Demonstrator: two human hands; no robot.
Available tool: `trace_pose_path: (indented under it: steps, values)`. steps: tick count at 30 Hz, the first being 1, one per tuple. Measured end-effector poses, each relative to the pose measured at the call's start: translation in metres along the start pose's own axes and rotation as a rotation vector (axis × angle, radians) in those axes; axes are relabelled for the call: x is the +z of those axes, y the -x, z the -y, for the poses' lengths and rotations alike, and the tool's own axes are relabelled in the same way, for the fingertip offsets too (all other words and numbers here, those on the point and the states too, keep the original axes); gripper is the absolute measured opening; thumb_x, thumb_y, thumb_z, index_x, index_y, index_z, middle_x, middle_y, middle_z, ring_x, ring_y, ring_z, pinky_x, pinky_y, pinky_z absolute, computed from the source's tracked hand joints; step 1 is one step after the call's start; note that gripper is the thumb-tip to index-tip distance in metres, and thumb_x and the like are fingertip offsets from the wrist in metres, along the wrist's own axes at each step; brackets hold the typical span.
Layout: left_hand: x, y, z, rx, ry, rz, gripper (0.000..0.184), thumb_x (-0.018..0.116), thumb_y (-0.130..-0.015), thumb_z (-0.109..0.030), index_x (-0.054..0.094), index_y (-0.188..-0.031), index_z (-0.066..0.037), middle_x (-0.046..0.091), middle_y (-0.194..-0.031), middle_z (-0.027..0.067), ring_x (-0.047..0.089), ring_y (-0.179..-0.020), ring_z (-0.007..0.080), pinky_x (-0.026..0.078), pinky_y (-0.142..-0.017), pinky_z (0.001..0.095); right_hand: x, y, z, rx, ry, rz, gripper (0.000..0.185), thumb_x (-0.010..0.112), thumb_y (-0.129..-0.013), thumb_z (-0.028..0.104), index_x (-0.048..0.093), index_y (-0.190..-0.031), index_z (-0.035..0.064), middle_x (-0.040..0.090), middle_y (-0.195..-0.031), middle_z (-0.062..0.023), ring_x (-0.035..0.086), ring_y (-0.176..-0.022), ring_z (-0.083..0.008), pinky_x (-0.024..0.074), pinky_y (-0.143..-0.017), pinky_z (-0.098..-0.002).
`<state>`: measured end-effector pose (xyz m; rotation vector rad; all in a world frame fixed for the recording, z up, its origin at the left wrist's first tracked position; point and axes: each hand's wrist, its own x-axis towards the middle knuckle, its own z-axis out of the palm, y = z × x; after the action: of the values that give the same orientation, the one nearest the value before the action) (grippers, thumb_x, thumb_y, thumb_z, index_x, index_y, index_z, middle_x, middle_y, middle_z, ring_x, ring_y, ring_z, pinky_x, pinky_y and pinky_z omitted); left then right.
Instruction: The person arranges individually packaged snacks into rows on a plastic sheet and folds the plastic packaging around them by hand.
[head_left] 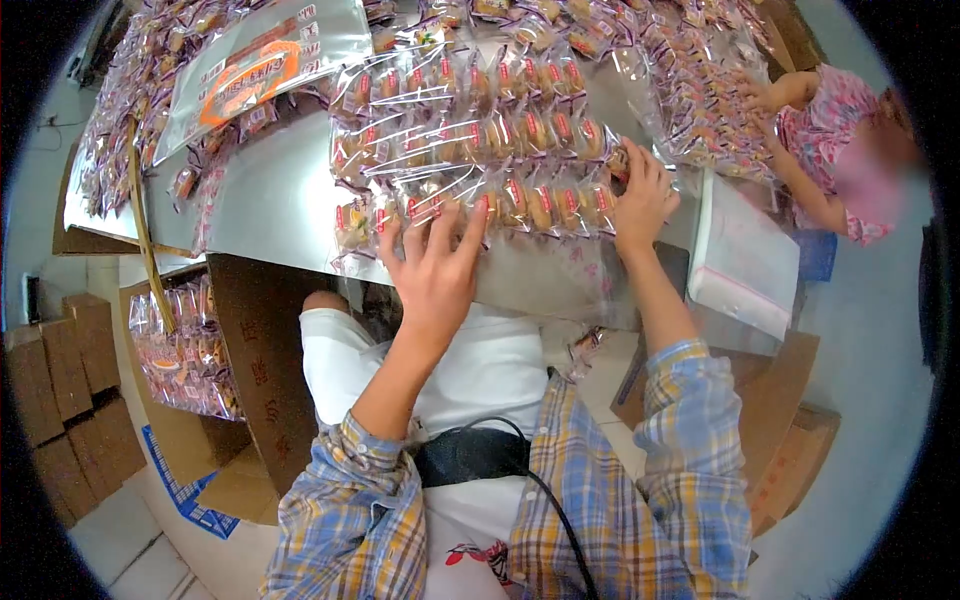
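Note:
Three rows of individually wrapped pastries (pixel 520 140) with red labels lie side by side on the table in front of me. Shiny clear film runs across their left part. My left hand (pixel 435 260) has its fingers spread, the tips resting on the near row left of its middle. At the right end of the rows, my right hand (pixel 645 200) lies with bent, parted fingers against an end packet (pixel 618 160). Whether it grips that packet is hard to see. A clear plastic sheet or bag (pixel 550 275) shows at the table's near edge.
A printed clear bag (pixel 270 70) lies at the upper left, beside piles of wrapped pastries (pixel 150 90). A stack of clear bags (pixel 745 255) is at the right. Another person's arm (pixel 805 185) reaches into pastries there. An open carton (pixel 240 350) holding filled bags (pixel 185 350) stands lower left.

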<state>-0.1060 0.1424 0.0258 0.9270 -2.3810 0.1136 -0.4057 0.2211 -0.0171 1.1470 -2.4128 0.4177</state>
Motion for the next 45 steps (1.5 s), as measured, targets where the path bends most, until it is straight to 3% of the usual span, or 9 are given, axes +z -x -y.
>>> trace_pose_path:
  steps: [3, 9, 15, 18, 28, 31, 34, 39, 45]
  values:
    - [0.001, -0.005, -0.001, -0.005, -0.042, 0.018, 0.06, 0.079, -0.08, -0.019, 0.069, -0.139, -0.03, 0.067, -0.123, 0.0015, 0.059, -0.115, 0.0264, 0.033, -0.112, 0.0531, -0.003, -0.002, 0.002, 0.013, -0.027, 0.016, 0.064, 0.078, -0.087, 0.038, 0.056, -0.146, 0.0292, 0.059, -0.14, -0.0003, 0.052, -0.131, -0.0247, 0.0356, -0.102, -0.0543]
    - [-0.017, -0.009, 0.002, -0.017, -0.02, 0.15, 0.059, 0.078, -0.08, -0.016, 0.069, -0.138, -0.027, 0.066, -0.127, 0.0029, 0.057, -0.126, 0.0282, 0.032, -0.114, 0.054, -0.003, 0.0, 0.001, 0.02, -0.039, 0.022, 0.063, 0.077, -0.088, 0.038, 0.055, -0.147, 0.029, 0.058, -0.142, -0.0005, 0.051, -0.132, -0.0249, 0.0348, -0.103, -0.0545]
    - [-0.004, -0.001, 0.011, -0.085, 0.122, -0.088, 0.047, 0.068, -0.085, -0.007, 0.069, -0.132, -0.013, 0.067, -0.127, 0.0028, 0.06, -0.126, 0.0253, 0.038, -0.113, 0.047, -0.004, -0.001, 0.005, 0.022, -0.034, 0.029, 0.063, 0.076, -0.089, 0.039, 0.055, -0.147, 0.0284, 0.058, -0.142, -0.0013, 0.05, -0.133, -0.0252, 0.0342, -0.103, -0.054]
    - [-0.006, 0.001, 0.014, -0.018, 0.115, -0.108, 0.039, 0.068, -0.087, -0.008, 0.071, -0.125, -0.01, 0.069, -0.125, 0.0029, 0.062, -0.125, 0.0256, 0.039, -0.113, 0.0453, -0.003, 0.0, 0.002, 0.019, -0.023, 0.021, 0.063, 0.076, -0.089, 0.039, 0.055, -0.148, 0.0286, 0.058, -0.141, -0.001, 0.05, -0.133, -0.0246, 0.0337, -0.103, -0.0536]
    - [-0.004, 0.006, 0.018, 0.042, 0.118, -0.089, 0.037, 0.064, -0.085, -0.005, 0.072, -0.12, -0.013, 0.065, -0.143, 0.0056, 0.058, -0.133, 0.028, 0.031, -0.118, 0.0545, 0.003, 0.001, -0.002, 0.007, -0.024, 0.013, 0.066, 0.076, -0.088, 0.039, 0.054, -0.15, 0.0298, 0.058, -0.142, 0.0006, 0.049, -0.134, -0.023, 0.0333, -0.103, -0.0527]
    - [-0.006, 0.005, 0.014, 0.009, 0.088, -0.016, 0.05, 0.069, -0.081, -0.004, 0.07, -0.128, -0.02, 0.061, -0.147, 0.0091, 0.052, -0.142, 0.0291, 0.027, -0.122, 0.0566, 0.003, 0.001, -0.001, 0.007, -0.045, 0.006, 0.066, 0.077, -0.088, 0.038, 0.054, -0.149, 0.0301, 0.058, -0.142, 0.0011, 0.049, -0.134, -0.0227, 0.0336, -0.103, -0.0529]
    - [-0.007, 0.002, 0.006, 0.021, 0.049, 0.036, 0.045, 0.063, -0.085, -0.004, 0.07, -0.125, -0.023, 0.065, -0.134, 0.0126, 0.056, -0.136, 0.0312, 0.03, -0.117, 0.0592, 0.003, 0.0, 0.0, 0.014, -0.031, 0.011, 0.065, 0.077, -0.089, 0.038, 0.053, -0.149, 0.0308, 0.058, -0.142, 0.0012, 0.05, -0.134, -0.0231, 0.0339, -0.102, -0.0534]
    - [-0.021, -0.004, 0.001, 0.046, 0.098, 0.132, 0.072, 0.075, -0.081, -0.031, 0.058, -0.151, -0.031, 0.054, -0.143, 0.0183, 0.049, -0.135, 0.0362, 0.02, -0.122, 0.0605, 0.003, 0.0, -0.001, 0.011, -0.011, 0.018, 0.065, 0.077, -0.089, 0.04, 0.053, -0.149, 0.0312, 0.058, -0.143, 0.0014, 0.05, -0.134, -0.0233, 0.0344, -0.101, -0.0542]
    - [-0.007, 0.001, 0.005, 0.028, 0.033, 0.048, 0.063, 0.077, -0.082, -0.024, 0.065, -0.143, -0.031, 0.059, -0.144, 0.0136, 0.055, -0.134, 0.03, 0.027, -0.118, 0.0594, 0.003, 0.0, -0.001, 0.018, -0.008, 0.039, 0.065, 0.077, -0.089, 0.041, 0.053, -0.149, 0.0316, 0.058, -0.143, 0.001, 0.05, -0.135, -0.0232, 0.0349, -0.101, -0.0542]
